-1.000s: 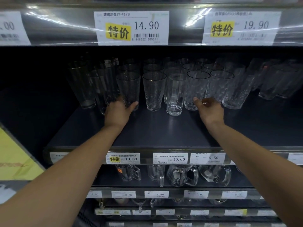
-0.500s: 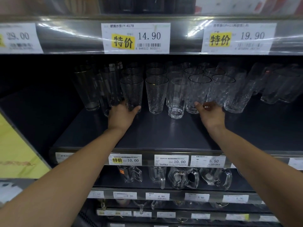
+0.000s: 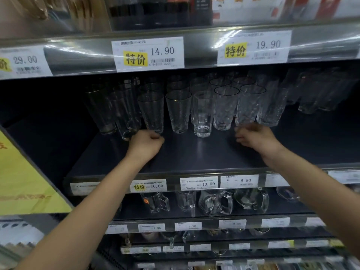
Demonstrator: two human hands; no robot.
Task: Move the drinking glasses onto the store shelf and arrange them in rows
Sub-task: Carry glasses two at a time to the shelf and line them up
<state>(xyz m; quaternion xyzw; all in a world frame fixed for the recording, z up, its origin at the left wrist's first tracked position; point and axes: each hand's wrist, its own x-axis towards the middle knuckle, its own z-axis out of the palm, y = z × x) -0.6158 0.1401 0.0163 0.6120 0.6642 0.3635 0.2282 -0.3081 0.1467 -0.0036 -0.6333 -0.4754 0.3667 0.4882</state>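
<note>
On shelf (image 3: 194,154) — glasses (image 3: 178,112) just beyond left hand (image 3: 145,143), right hand (image 3: 257,140).

We're seeing the left hand (image 3: 145,144) come off the plain tapered glass (image 3: 152,112). A second ago its fingers were round the base with the thumb out to the right. Now they're curled into a fist, knuckles just in front of the glass's foot, with nothing in them. Over on the other side, the right hand (image 3: 255,138) has drawn back from the textured glass (image 3: 248,105). The fingers that reached to its base now hang loosely curled and blurred just in front of it. Our view has tipped upward too: the 29.00 price tag (image 3: 23,62) has slid in at the left, and boxed goods (image 3: 159,12) on the shelf above now show.
</note>
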